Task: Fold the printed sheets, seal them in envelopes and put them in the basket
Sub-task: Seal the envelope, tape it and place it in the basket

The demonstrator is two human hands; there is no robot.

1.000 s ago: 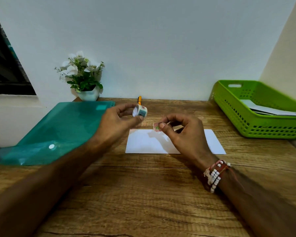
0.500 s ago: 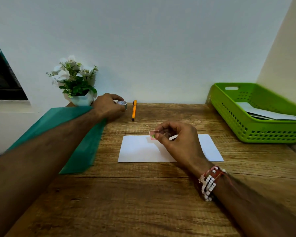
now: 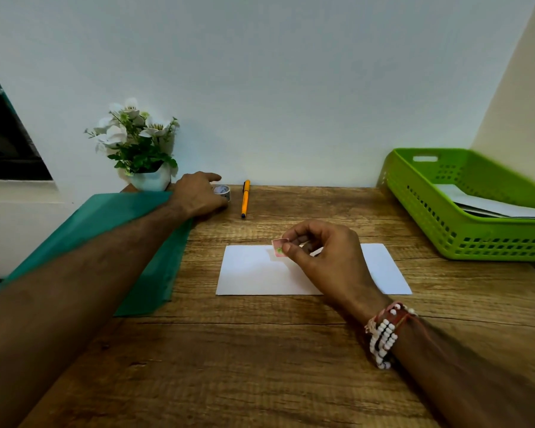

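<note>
- The table (image 3: 244,359) is rough, grained brown wood. On it lies a flat white rectangular envelope (image 3: 250,273), long side toward the person.
- The basket (image 3: 420,214) is bright green plastic with slotted walls and a handle cut-out. It stands at the right rear of the table with white envelopes (image 3: 491,205) lying in it.
- A smooth teal plastic folder (image 3: 112,233) lies at the left, partly under the left forearm. Behind it stands a white pot of white flowers (image 3: 150,179).
- An orange pen (image 3: 245,197) lies near the wall, just right of a small tape roll (image 3: 222,191).
- The left hand (image 3: 198,194) curves round the tape roll, thumb at its near side. Whether it grips the roll cannot be told.
- The right hand (image 3: 325,251), a beaded bracelet (image 3: 383,335) on its wrist, pinches a small pink sticker (image 3: 279,248) between thumb and forefinger, over the middle of the envelope's far edge.
- The envelope is under the right hand and well apart from the left.
</note>
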